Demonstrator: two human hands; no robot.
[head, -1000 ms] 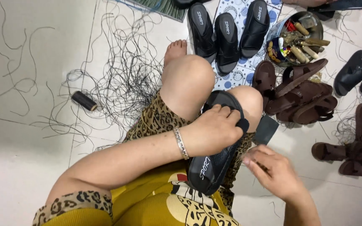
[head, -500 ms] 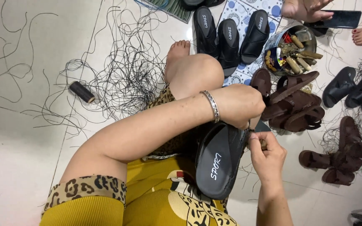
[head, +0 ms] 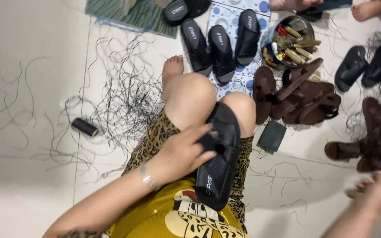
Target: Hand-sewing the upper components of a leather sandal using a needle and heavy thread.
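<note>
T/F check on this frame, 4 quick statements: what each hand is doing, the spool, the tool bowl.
1. The left hand holds a black slide sandal on the lap. True.
2. The right hand also has a grip on that sandal. False: it is out to the side, blurred, apart from it.
3. A black thread spool lies on the floor. True.
4. The bowl of tools is empty. False: it holds several tools.

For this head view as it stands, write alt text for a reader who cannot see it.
A seated person's left hand presses a black slide sandal against their knees, while the right hand is raised and blurred at the right. Loose black threads, a thread spool and brown sandals lie on the floor.
</note>
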